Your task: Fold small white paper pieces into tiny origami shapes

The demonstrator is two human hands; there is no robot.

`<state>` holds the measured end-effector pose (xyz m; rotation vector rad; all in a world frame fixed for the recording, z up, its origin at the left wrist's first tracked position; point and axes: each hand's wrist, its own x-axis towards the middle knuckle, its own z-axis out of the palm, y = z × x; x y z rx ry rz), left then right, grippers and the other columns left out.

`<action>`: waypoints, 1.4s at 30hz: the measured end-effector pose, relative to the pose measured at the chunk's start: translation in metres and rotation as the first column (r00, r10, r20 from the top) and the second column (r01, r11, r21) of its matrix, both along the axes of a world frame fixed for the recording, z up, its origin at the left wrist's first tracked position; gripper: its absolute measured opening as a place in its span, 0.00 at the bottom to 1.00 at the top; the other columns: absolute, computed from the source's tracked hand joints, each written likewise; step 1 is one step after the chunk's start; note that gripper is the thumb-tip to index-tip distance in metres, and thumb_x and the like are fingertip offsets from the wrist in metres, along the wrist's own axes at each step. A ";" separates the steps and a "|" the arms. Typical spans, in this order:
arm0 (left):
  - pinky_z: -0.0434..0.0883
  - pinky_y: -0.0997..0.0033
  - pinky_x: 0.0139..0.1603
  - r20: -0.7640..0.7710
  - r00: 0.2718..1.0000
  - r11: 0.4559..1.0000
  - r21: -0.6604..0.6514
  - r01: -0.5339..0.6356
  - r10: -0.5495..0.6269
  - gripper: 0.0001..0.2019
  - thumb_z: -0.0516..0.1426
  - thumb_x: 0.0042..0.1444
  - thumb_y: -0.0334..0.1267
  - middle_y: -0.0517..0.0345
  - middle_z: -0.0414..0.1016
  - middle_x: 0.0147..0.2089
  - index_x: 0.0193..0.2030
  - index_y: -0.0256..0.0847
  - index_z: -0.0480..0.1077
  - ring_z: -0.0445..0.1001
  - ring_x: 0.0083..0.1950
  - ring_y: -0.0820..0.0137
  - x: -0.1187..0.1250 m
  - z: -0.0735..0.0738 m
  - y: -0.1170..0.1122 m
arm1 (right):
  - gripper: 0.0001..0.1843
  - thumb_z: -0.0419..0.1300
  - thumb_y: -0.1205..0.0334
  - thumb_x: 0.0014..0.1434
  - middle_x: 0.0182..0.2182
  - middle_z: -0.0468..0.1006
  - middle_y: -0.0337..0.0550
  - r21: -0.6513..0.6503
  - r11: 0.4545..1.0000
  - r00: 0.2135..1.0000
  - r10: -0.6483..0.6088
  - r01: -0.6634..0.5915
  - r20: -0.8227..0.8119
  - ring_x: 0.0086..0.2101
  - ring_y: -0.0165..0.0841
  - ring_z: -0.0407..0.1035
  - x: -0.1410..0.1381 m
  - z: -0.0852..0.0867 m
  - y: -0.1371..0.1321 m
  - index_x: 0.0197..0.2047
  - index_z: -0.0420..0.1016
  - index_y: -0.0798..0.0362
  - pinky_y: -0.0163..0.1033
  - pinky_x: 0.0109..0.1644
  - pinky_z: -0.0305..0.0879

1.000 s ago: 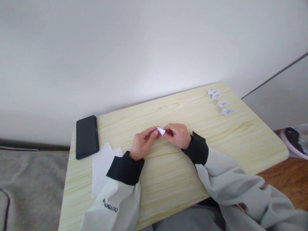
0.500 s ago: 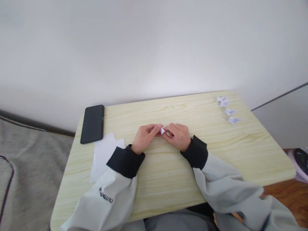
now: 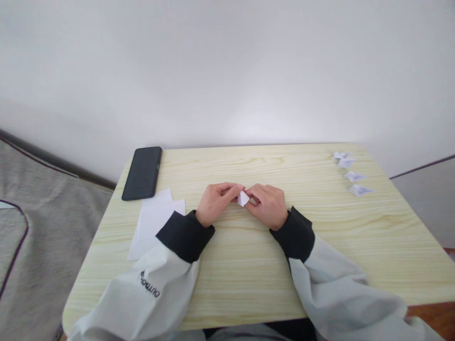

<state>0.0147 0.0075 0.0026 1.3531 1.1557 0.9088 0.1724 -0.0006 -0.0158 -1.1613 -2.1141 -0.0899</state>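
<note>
A small piece of folded white paper (image 3: pixel 243 198) is pinched between both hands above the middle of the table. My left hand (image 3: pixel 218 201) holds its upper left side with thumb and fingers. From the other side, my right hand (image 3: pixel 268 204) grips its right edge, fingers curled. The fingers hide part of the paper. Loose white paper sheets (image 3: pixel 152 222) lie overlapping beside my left sleeve. At the far right of the table rest several folded white paper pieces (image 3: pixel 359 190), pointed in shape, in a loose column.
The pale wood-grain table (image 3: pixel 241 270) stands against a white wall (image 3: pixel 227 71). A black tablet or phone (image 3: pixel 142 173) lies at its back left corner, just behind the sheets. Grey fabric (image 3: pixel 46 237) spreads beyond the left edge.
The folded paper has turned between my fingers and shows a broader white face. My right hand has shifted slightly right and down. The camera view has tilted a little.
</note>
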 end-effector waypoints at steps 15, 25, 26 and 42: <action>0.73 0.72 0.37 -0.090 0.994 0.996 0.061 0.068 -0.062 0.16 0.55 0.54 0.48 0.59 0.79 0.34 0.35 0.38 0.78 0.75 0.36 0.67 -0.005 0.000 0.001 | 0.13 0.56 0.61 0.57 0.16 0.66 0.36 0.034 0.999 0.999 0.042 -0.041 -0.025 0.19 0.26 0.57 0.003 0.000 0.001 0.22 0.65 0.53 0.35 0.28 0.49; 0.71 0.74 0.35 -0.066 0.996 0.996 0.054 0.065 -0.062 0.15 0.56 0.53 0.47 0.59 0.79 0.33 0.37 0.38 0.78 0.74 0.33 0.69 -0.008 -0.005 0.002 | 0.08 0.55 0.63 0.55 0.17 0.63 0.34 -0.173 0.973 0.976 0.119 -0.150 -0.182 0.20 0.25 0.57 0.006 0.000 0.003 0.24 0.66 0.53 0.32 0.26 0.52; 0.71 0.74 0.35 -0.050 0.997 0.997 0.044 0.067 -0.065 0.16 0.56 0.53 0.47 0.59 0.79 0.33 0.37 0.38 0.78 0.74 0.33 0.69 -0.008 -0.005 0.002 | 0.07 0.55 0.64 0.55 0.18 0.63 0.34 -0.201 0.961 0.967 0.144 -0.187 -0.210 0.20 0.25 0.57 0.008 0.001 0.002 0.26 0.67 0.53 0.32 0.27 0.53; 0.72 0.73 0.39 0.012 1.000 0.999 0.045 -0.008 0.007 0.16 0.61 0.48 0.47 0.55 0.80 0.37 0.39 0.37 0.78 0.76 0.38 0.67 -0.009 -0.006 0.002 | 0.13 0.53 0.56 0.59 0.24 0.72 0.40 -0.426 0.860 0.940 0.156 -0.280 -0.303 0.24 0.27 0.62 0.013 0.005 0.004 0.31 0.72 0.56 0.33 0.29 0.57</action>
